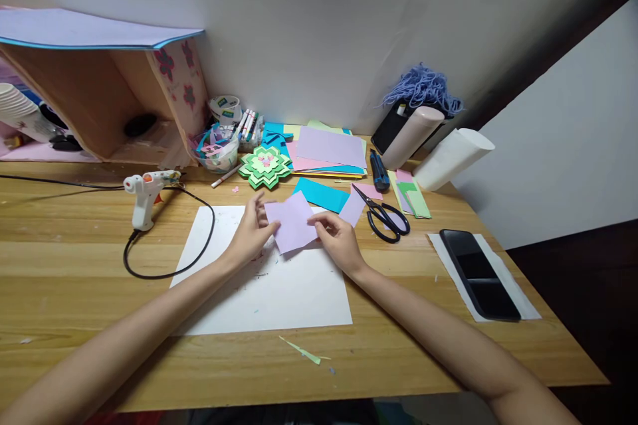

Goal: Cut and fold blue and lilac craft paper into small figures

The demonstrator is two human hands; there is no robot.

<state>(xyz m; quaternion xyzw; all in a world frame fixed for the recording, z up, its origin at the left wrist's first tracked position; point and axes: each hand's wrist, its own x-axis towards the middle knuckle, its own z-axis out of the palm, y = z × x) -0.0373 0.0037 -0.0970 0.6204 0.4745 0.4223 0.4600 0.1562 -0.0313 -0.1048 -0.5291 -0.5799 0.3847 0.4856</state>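
A square of lilac paper (293, 224) is held tilted above the white sheet (294, 299). My left hand (253, 229) grips its left edge, thumb in front and fingers behind. At the right edge, my right hand (339, 240) pinches it between thumb and fingers. Just behind lie a blue paper strip (321, 195) and another lilac piece (353, 207). Black-handled scissors (383, 214) rest to the right of my right hand, blades pointing up and left. Beyond my left hand sits a layered green paper flower (265, 167) with a pink centre.
A white glue gun (145, 199) stands at left, its black cord looping onto the sheet. Stacked coloured paper (331, 146), a tub of scraps (216, 156) and a blue cutter (379, 171) line the back. A phone (479, 275) lies at right.
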